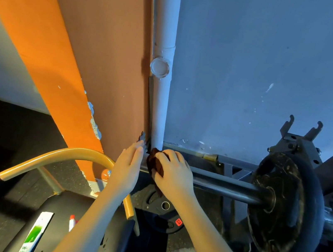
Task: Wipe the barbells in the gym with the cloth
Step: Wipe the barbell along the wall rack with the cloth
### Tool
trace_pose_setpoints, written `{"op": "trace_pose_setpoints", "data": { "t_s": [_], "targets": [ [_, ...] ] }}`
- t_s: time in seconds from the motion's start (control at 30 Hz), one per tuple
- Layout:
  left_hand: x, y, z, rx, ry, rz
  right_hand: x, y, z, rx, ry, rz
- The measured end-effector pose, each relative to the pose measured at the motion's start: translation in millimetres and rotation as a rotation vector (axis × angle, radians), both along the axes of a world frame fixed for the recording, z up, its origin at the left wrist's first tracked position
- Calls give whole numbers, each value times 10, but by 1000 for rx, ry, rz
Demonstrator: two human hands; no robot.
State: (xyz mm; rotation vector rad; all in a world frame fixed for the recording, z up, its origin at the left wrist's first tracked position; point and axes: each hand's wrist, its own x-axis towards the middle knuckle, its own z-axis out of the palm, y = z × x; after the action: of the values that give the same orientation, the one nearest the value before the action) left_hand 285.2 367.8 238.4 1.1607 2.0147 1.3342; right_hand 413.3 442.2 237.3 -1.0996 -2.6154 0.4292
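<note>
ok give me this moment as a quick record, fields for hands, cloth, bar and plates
right hand: grips the cloth, pressed on the bar
left hand: fingers straight, at the bar's free end
cloth: dark red, bunched near that end
bar: carries one black plate
floor plate: lies flat below the bar
wall: white pipe in the corner

Barbell (228, 186): grey steel bar, roughly horizontal, one dark plate (279, 207) (scuffed, dusty) mounted toward its right. Cloth (155, 164): dark reddish-brown, bunched, draped over the bar near its left end.
</note>
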Motion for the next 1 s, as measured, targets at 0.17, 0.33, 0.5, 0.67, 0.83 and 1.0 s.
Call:
{"op": "trace_pose_setpoints", "data": {
  "t_s": [0.17, 0.33, 0.5, 0.67, 0.83, 1.0],
  "targets": [
    [48, -53, -12, -97, 287, -70, 398, 14, -29, 31, -19, -132],
    [115, -77, -79, -180, 475, -135, 845, 10, -42, 115, -57, -268],
    [81, -106, -81, -215, 545, -152, 1196, 15, 21, 193, -143, -400],
    [88, -109, -51, -209, 513, -164, 1417, 13, 107, 228, -295, -486],
    [81, -124, -65, -187, 489, -164, 1654, 17, 186, 200, -425, -566],
    [68, -129, -74, -186, 509, -178, 1625, -17, 80, 201, -496, -593]
  ]
}}
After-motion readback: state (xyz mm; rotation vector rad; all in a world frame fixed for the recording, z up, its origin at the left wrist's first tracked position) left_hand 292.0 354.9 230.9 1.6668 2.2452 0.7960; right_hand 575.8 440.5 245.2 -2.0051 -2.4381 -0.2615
